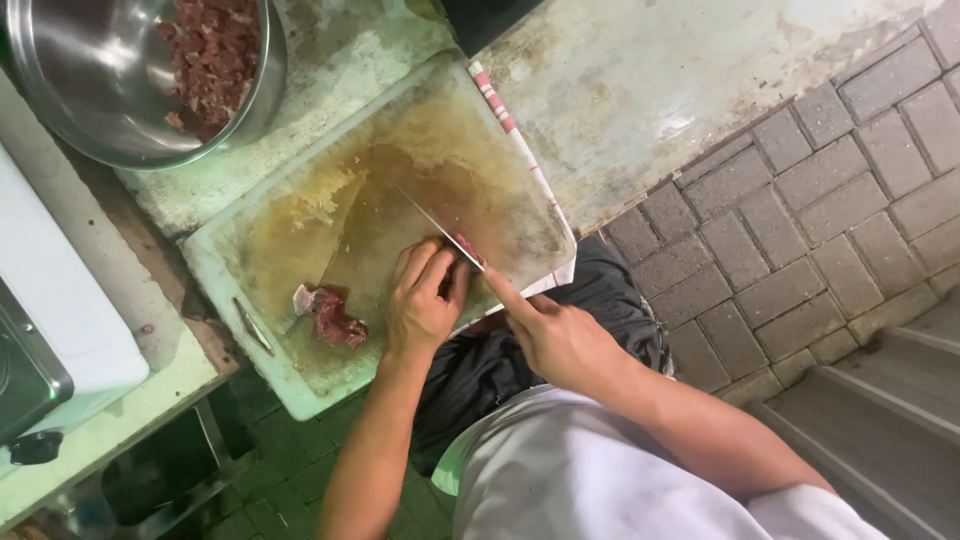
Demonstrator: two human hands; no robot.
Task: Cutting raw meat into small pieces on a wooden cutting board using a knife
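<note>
A steel bowl (120,80) of chopped red meat sat at the upper left of the frame, on the worn table (640,90). Nothing blocked the stained cutting board (300,230) at centre. A meat chunk (335,318) lay near its lower left edge. The knife (432,225) ran diagonally, tip toward the upper left, blade on a small meat piece (468,247). The right hand (560,340) gripped its handle, fingers clenched. The left hand (425,300) pressed curled fingers beside the blade.
</note>
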